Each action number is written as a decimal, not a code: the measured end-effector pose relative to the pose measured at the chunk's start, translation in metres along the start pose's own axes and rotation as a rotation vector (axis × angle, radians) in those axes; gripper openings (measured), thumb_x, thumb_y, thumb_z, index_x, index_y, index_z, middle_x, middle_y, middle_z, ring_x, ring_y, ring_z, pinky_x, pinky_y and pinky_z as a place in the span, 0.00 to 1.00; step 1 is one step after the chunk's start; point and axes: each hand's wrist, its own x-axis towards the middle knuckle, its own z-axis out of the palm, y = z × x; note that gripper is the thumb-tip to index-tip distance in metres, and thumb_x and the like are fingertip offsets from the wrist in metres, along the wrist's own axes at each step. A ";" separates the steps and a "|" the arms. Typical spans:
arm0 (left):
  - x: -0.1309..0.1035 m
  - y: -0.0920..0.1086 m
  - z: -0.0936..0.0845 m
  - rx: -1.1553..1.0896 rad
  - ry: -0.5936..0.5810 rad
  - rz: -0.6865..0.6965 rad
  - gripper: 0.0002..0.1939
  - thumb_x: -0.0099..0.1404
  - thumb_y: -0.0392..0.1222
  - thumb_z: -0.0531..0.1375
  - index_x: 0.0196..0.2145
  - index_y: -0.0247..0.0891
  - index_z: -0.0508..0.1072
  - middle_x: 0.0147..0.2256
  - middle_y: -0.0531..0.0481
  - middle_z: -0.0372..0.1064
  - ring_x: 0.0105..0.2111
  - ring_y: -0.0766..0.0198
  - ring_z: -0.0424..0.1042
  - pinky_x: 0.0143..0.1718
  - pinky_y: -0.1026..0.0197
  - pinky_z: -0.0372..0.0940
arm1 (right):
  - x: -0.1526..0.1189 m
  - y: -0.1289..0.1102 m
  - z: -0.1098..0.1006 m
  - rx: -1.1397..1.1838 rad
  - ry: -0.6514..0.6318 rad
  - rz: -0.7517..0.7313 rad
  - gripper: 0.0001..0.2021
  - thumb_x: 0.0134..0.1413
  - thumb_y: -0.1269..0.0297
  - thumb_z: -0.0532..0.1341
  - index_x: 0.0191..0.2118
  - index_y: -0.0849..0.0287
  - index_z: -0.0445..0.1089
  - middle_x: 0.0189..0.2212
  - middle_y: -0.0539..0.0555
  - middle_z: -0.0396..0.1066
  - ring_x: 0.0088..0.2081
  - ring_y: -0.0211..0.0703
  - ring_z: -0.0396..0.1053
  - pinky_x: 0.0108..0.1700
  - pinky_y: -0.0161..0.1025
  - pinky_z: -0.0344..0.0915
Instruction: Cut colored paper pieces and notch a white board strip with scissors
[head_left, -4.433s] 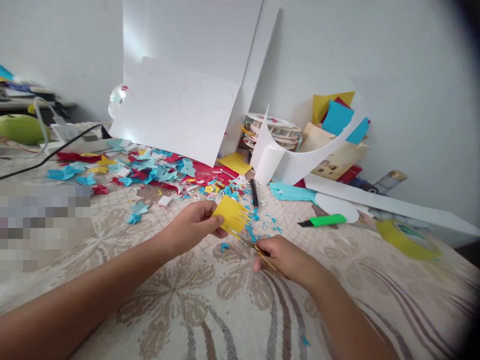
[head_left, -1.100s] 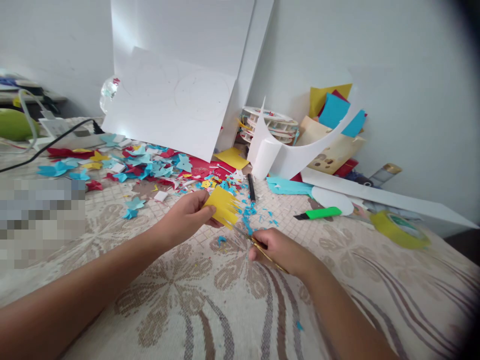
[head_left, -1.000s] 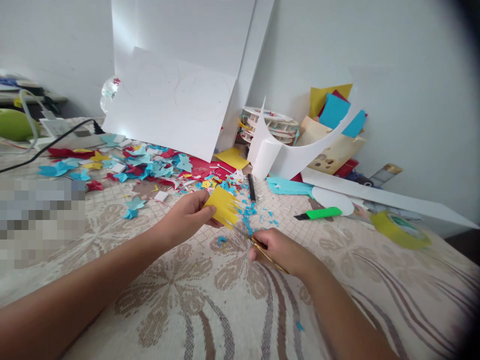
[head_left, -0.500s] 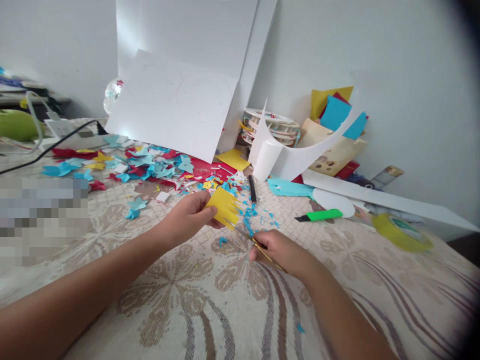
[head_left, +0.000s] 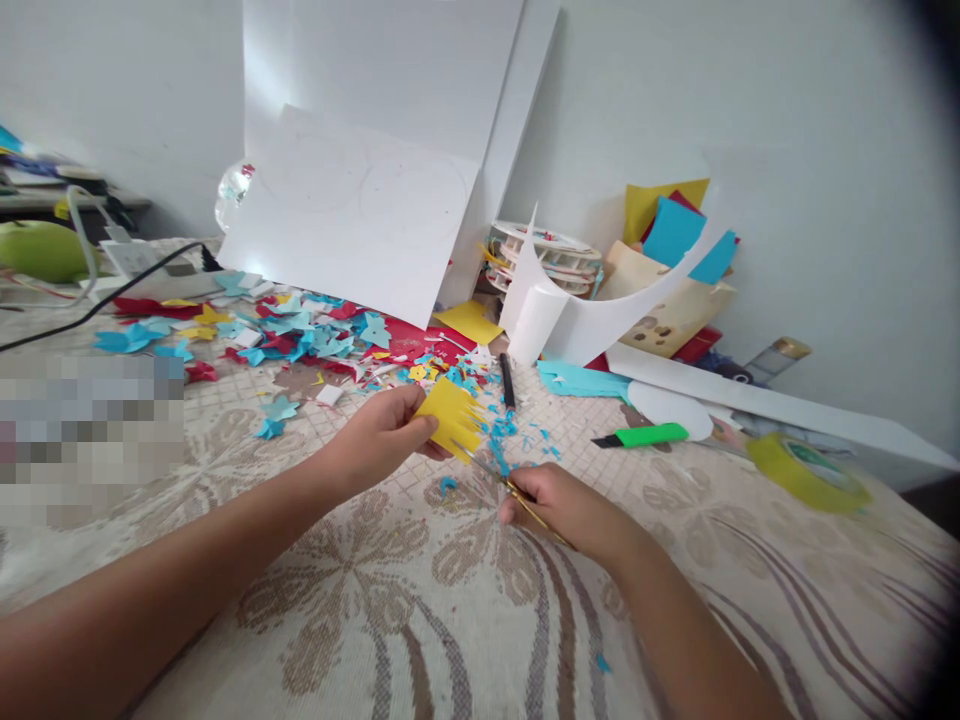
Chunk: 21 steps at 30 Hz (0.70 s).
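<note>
Between thumb and fingers, my left hand (head_left: 394, 428) pinches a yellow piece of paper (head_left: 448, 415) whose right edge is cut into a fringe of narrow strips. My right hand (head_left: 559, 500) is closed round the gold handles of a pair of scissors (head_left: 525, 502). The blades point up and left and meet the paper's lower right edge. Blue paper scraps (head_left: 501, 432) lie on the patterned cloth just beyond the blades, and a small curled blue scrap (head_left: 448, 485) rests below the paper.
Coloured paper flowers and scraps (head_left: 307, 335) are heaped at the back left. A black marker (head_left: 508, 382), a green cutter knife (head_left: 651, 435) and a yellow tape roll (head_left: 806, 472) lie to the right. White boards (head_left: 352, 200) lean on the wall; a curved white sheet (head_left: 585, 325) stands nearby.
The view has shifted slightly, so everything sits a little further right and lower. Both hands keep their holds, with the scissors still at the paper's lower right edge.
</note>
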 end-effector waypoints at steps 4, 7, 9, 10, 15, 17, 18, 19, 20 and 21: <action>0.000 0.001 0.000 -0.007 -0.004 0.012 0.03 0.55 0.34 0.55 0.25 0.36 0.63 0.25 0.53 0.69 0.26 0.64 0.73 0.31 0.59 0.70 | 0.000 0.001 0.000 -0.036 0.007 0.001 0.21 0.50 0.50 0.56 0.19 0.60 0.55 0.17 0.45 0.52 0.21 0.33 0.51 0.20 0.30 0.46; 0.000 0.001 0.001 -0.014 -0.014 0.014 0.02 0.55 0.34 0.55 0.26 0.35 0.63 0.26 0.52 0.69 0.27 0.63 0.73 0.32 0.58 0.70 | 0.000 0.001 0.000 -0.045 0.012 -0.011 0.21 0.51 0.50 0.56 0.19 0.60 0.55 0.17 0.45 0.52 0.21 0.33 0.51 0.20 0.30 0.45; 0.000 0.001 0.001 -0.010 -0.013 0.015 0.01 0.55 0.34 0.55 0.26 0.35 0.64 0.27 0.51 0.70 0.27 0.64 0.73 0.32 0.59 0.70 | 0.000 0.001 0.000 -0.045 0.011 -0.010 0.20 0.51 0.50 0.56 0.19 0.60 0.55 0.17 0.45 0.52 0.21 0.33 0.52 0.20 0.30 0.45; 0.000 0.001 0.001 -0.007 -0.016 0.017 0.01 0.56 0.34 0.54 0.27 0.35 0.64 0.27 0.51 0.70 0.27 0.64 0.73 0.32 0.59 0.70 | 0.000 0.001 0.000 -0.048 0.011 -0.010 0.21 0.51 0.50 0.56 0.19 0.60 0.55 0.17 0.45 0.52 0.21 0.33 0.52 0.20 0.30 0.45; 0.000 0.001 0.000 0.003 -0.025 0.023 0.01 0.56 0.35 0.54 0.27 0.35 0.64 0.28 0.51 0.70 0.28 0.65 0.73 0.32 0.60 0.70 | 0.001 0.000 0.000 -0.086 0.025 -0.029 0.22 0.50 0.49 0.56 0.18 0.60 0.55 0.16 0.45 0.53 0.21 0.33 0.53 0.20 0.31 0.46; 0.000 0.001 0.000 0.011 -0.014 0.022 0.02 0.56 0.35 0.54 0.27 0.35 0.64 0.28 0.51 0.69 0.27 0.65 0.73 0.30 0.61 0.70 | 0.002 0.000 0.000 -0.095 0.027 -0.030 0.22 0.51 0.48 0.55 0.18 0.60 0.55 0.17 0.45 0.54 0.21 0.33 0.53 0.20 0.31 0.46; 0.000 0.000 0.000 0.013 -0.011 0.022 0.02 0.56 0.35 0.54 0.26 0.35 0.64 0.27 0.52 0.69 0.27 0.66 0.73 0.30 0.61 0.70 | 0.002 0.001 0.000 -0.092 0.025 -0.028 0.22 0.51 0.48 0.55 0.18 0.60 0.56 0.17 0.45 0.54 0.21 0.33 0.53 0.20 0.31 0.46; 0.000 0.000 0.000 0.013 -0.007 0.023 0.02 0.56 0.34 0.54 0.26 0.35 0.64 0.26 0.52 0.68 0.26 0.66 0.73 0.30 0.62 0.70 | 0.002 0.002 0.001 -0.086 0.021 -0.023 0.22 0.50 0.48 0.55 0.18 0.60 0.55 0.17 0.45 0.54 0.21 0.33 0.53 0.20 0.31 0.46; 0.001 -0.001 0.000 0.014 -0.006 0.023 0.02 0.56 0.34 0.54 0.25 0.36 0.64 0.26 0.53 0.68 0.26 0.66 0.73 0.29 0.61 0.70 | 0.002 0.003 0.002 -0.083 0.018 -0.018 0.22 0.50 0.47 0.55 0.18 0.60 0.55 0.17 0.45 0.53 0.21 0.33 0.52 0.20 0.31 0.45; 0.001 -0.002 0.000 0.018 -0.007 0.024 0.03 0.56 0.34 0.54 0.25 0.36 0.63 0.25 0.53 0.67 0.26 0.66 0.73 0.29 0.61 0.71 | 0.003 0.005 0.003 -0.083 0.018 -0.019 0.22 0.49 0.47 0.56 0.18 0.60 0.54 0.17 0.45 0.52 0.20 0.33 0.51 0.20 0.31 0.44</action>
